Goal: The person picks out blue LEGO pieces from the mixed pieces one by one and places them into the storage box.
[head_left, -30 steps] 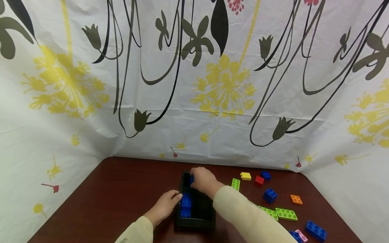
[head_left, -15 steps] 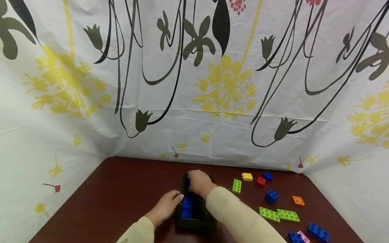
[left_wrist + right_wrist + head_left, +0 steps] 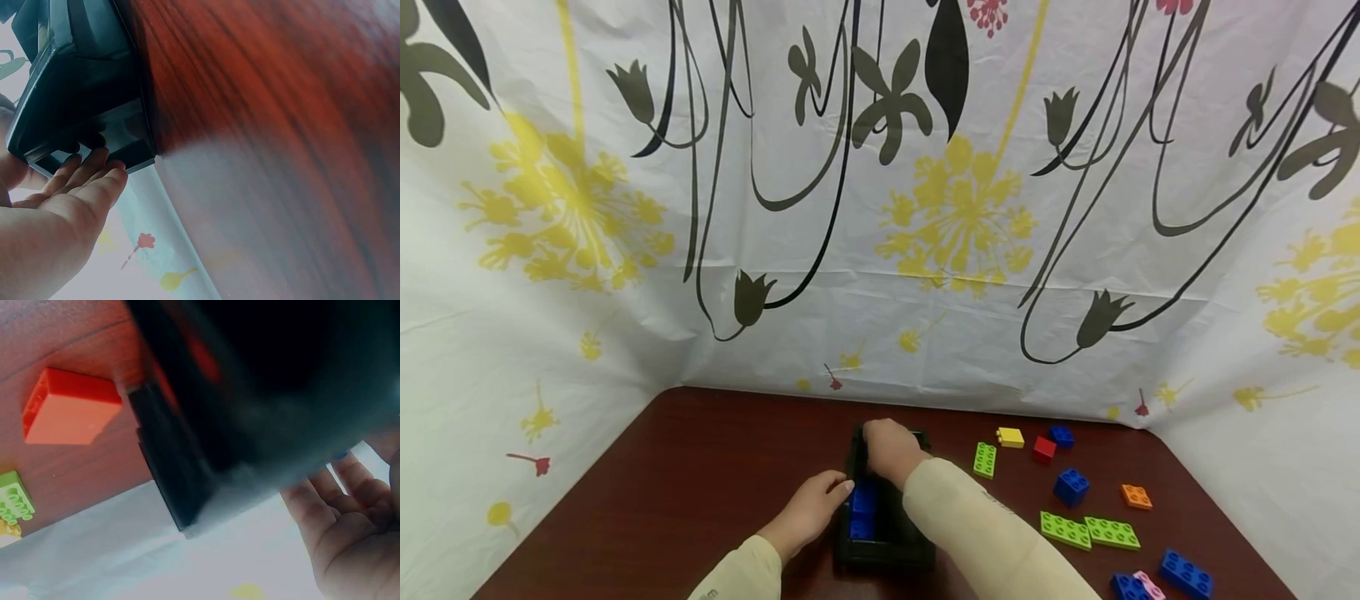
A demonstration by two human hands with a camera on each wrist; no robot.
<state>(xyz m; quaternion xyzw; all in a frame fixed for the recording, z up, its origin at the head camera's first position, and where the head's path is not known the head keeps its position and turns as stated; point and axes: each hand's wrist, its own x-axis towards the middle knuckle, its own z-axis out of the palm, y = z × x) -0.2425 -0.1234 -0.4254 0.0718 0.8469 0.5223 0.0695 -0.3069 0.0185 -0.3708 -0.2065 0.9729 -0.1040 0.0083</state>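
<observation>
A long black tray (image 3: 886, 552) stands on the table. My left hand (image 3: 807, 510) holds its left wall, thumb at the rim; in the left wrist view the fingers (image 3: 94, 181) lie along the outer side. A row of blue toy bricks (image 3: 862, 507) sits inside along that wall. My right hand (image 3: 891, 450) reaches down into the far left part of the tray, fingers curled over a blue brick that is almost wholly hidden. In the right wrist view a sliver of the blue brick (image 3: 340, 455) shows at the fingertips.
Right of the tray lie green bricks (image 3: 985, 459), a yellow brick (image 3: 1011, 437), a red brick (image 3: 1043, 449), an orange brick (image 3: 1137, 497), a pink brick (image 3: 1149, 586) and several blue bricks (image 3: 1071, 487). A patterned white cloth (image 3: 880, 333) surrounds the table (image 3: 737, 450).
My right hand has moved slightly left and lower into the tray, and the blue brick in it has gone out of sight. The left hand has stayed at the tray's wall.
</observation>
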